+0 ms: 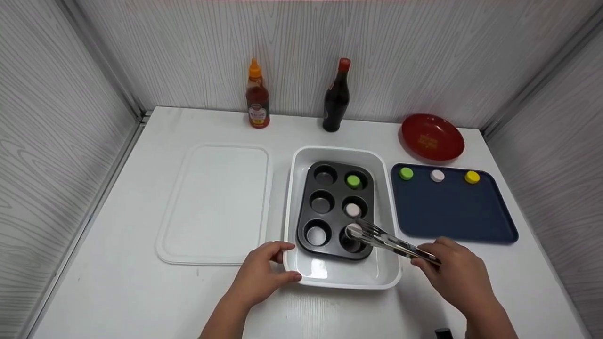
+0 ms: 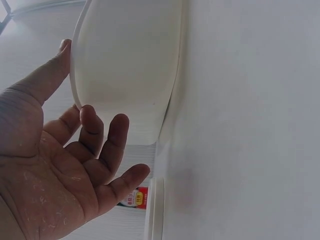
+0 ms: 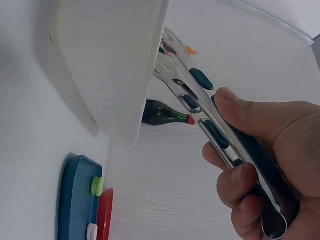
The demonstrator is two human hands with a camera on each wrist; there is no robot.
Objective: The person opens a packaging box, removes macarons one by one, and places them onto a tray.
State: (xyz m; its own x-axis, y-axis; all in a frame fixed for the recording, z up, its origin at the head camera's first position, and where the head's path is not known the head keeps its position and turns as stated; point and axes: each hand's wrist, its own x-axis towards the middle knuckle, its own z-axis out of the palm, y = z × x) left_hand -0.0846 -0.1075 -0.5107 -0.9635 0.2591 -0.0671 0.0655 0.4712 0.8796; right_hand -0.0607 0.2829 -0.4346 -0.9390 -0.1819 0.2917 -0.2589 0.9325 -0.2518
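My right hand grips a pair of metal tongs, thumb and fingers wrapped round the handles in the right wrist view. The tong tips hold a pale macaron at the front right cup of a dark muffin pan. The other right-hand cups contain a pale pink macaron and a green macaron; the left-hand cups are bare. This pan lies inside a white tub. My left hand holds the tub's front left corner, its thumb and bent fingers at the rim.
Right of the tub, a navy tray bears green, pale pink and yellow macarons along its far edge. Behind it is a red plate. A sauce bottle and a dark bottle stand at the back. A white board lies left.
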